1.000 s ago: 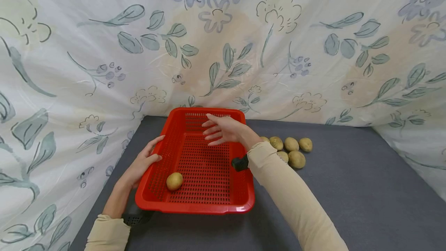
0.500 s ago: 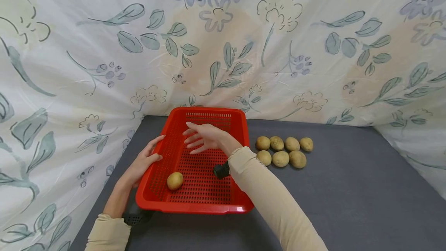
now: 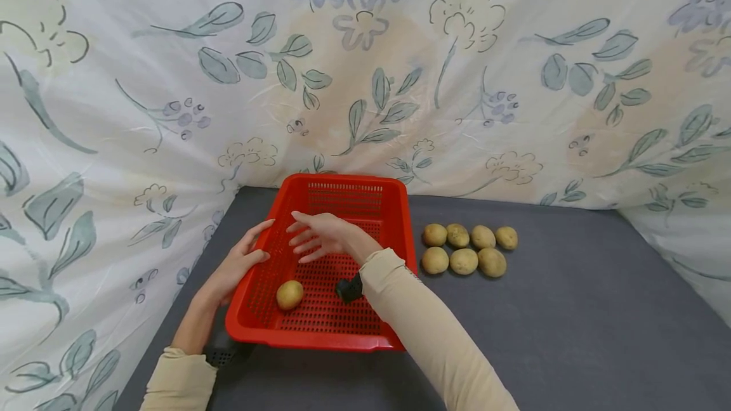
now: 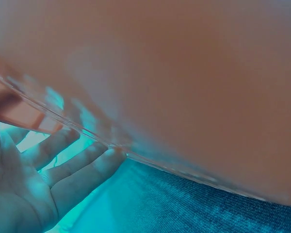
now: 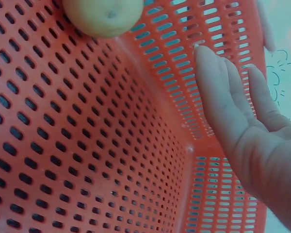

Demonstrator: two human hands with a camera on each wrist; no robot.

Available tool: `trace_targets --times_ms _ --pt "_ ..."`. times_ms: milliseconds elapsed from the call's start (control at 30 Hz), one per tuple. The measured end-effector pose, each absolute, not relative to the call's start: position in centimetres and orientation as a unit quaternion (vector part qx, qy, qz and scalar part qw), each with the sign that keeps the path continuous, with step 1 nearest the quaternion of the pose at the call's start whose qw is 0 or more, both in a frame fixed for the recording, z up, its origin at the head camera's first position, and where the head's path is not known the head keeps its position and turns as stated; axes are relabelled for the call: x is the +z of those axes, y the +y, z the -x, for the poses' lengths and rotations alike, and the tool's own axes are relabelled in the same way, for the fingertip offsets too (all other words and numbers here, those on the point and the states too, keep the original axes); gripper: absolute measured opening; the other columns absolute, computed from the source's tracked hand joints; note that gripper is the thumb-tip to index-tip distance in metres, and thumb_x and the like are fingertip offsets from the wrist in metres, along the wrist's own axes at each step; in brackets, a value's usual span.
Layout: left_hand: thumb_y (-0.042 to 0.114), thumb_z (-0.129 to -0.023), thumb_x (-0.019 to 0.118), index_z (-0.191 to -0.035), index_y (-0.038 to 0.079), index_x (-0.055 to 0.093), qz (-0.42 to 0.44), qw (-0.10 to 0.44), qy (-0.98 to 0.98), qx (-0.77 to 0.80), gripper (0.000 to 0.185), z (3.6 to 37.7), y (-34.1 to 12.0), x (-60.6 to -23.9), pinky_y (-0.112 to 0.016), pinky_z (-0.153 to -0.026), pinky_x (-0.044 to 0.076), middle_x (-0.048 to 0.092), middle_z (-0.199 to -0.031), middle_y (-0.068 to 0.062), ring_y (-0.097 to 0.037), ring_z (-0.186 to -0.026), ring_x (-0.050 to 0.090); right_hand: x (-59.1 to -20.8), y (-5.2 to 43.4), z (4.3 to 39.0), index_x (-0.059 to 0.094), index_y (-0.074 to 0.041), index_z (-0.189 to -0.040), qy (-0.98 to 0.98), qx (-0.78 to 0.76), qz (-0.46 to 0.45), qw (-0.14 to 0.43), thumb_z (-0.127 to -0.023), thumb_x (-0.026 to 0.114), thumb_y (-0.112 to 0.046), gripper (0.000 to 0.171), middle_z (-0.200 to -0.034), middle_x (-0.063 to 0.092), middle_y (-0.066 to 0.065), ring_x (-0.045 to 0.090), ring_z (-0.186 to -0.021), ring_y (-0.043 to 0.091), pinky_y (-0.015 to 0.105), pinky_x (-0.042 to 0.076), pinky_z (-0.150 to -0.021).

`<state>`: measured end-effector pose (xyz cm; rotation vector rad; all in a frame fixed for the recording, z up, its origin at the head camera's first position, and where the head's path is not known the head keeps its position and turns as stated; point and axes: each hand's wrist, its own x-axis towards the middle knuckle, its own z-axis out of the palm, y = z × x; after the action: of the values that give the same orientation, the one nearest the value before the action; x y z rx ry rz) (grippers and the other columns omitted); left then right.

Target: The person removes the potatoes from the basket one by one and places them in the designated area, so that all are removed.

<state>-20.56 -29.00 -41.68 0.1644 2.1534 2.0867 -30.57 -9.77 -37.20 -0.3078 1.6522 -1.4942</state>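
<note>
A red perforated plastic basket [image 3: 314, 340] stands on the dark surface. My left hand [image 3: 233, 271] holds its left rim, the thumb over the edge; in the left wrist view the left-hand fingers [image 4: 87, 187] touch the blurred basket side [image 4: 184, 97]. My right hand [image 3: 325, 236] hovers inside the basket with its fingers extended, holding nothing. In the right wrist view these fingers [image 5: 216, 87] point toward the slotted wall [image 5: 174, 63]. One potato [image 3: 290, 295] lies on the basket floor near the front left, apart from the right hand.
Several potatoes [image 3: 463, 261] lie in two rows on the dark tabletop [image 3: 571, 309], right of the basket. A floral curtain [image 3: 365, 81] hangs behind and to the left.
My right hand has moved left and toward the front within the basket, uncovering the potatoes on the right. The left hand stays at the rim. The view has shifted slightly.
</note>
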Motion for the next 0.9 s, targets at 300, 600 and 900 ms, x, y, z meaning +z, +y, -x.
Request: trace_targets --times_ms 300,600,900 --pt "0.003 -0.094 0.038 -0.153 0.016 0.015 -0.057 0.067 0.715 0.693 0.065 20.6 -29.0 -41.8 -0.05 -0.078 0.052 0.027 -0.142 -0.025 -0.041 -0.11 0.053 -38.2 -10.0 30.5 0.06 -0.002 -0.125 0.687 -0.569 0.136 0.431 -0.1 0.045 -0.04 0.048 -0.11 0.063 0.016 0.056 -0.109 0.037 0.041 0.052 -0.081" --pt "0.003 -0.094 0.038 -0.153 0.017 0.016 -0.053 0.067 0.72 0.689 0.064 20.6 -29.0 -41.9 -0.049 -0.079 0.051 0.029 -0.141 -0.024 -0.039 -0.11 0.053 -39.1 -10.2 30.3 0.059 -0.003 -0.128 0.711 -0.505 0.183 0.453 -0.099 0.049 -0.036 0.045 -0.115 0.063 0.014 0.056 -0.111 0.032 0.043 0.05 -0.085" --pt "0.003 -0.094 0.038 -0.152 0.018 0.016 -0.052 0.07 0.72 0.689 0.064 20.7 -29.0 -41.8 -0.048 -0.078 0.052 0.029 -0.139 -0.025 -0.033 -0.104 0.057 -39.5 -10.7 29.8 0.061 -0.005 -0.122 0.731 -0.436 0.205 0.484 -0.095 0.057 -0.031 0.037 -0.11 0.062 0.01 0.059 -0.102 0.026 0.042 0.05 -0.083"
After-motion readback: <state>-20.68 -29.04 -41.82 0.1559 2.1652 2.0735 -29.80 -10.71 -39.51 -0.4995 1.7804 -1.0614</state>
